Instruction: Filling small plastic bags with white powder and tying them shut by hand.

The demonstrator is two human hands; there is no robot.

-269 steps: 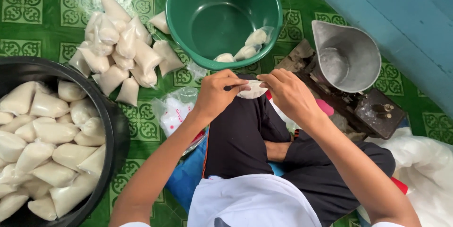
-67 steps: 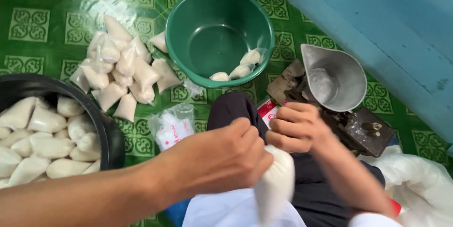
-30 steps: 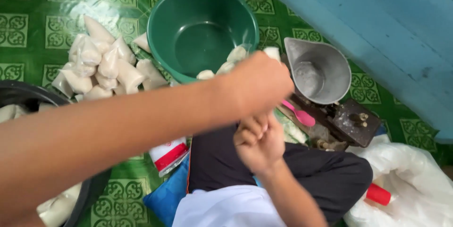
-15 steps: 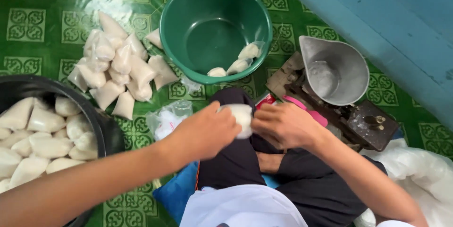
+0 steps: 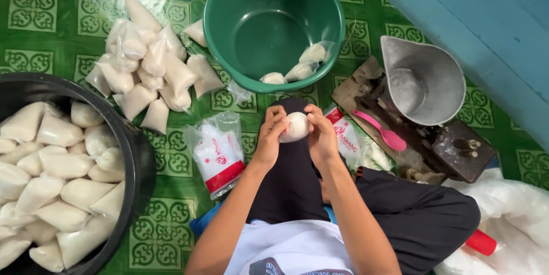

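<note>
Here your left hand [image 5: 269,135] and right hand [image 5: 321,135] cup a small white bag [image 5: 295,126], fingers curled around it; it looks soft, likely slippery; grip its neck.

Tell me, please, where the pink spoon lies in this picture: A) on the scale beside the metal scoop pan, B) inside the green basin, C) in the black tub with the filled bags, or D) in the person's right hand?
A: the pink spoon lies on the scale just below the metal scoop pan, apart from both hands, which hold a small white bag.
</note>
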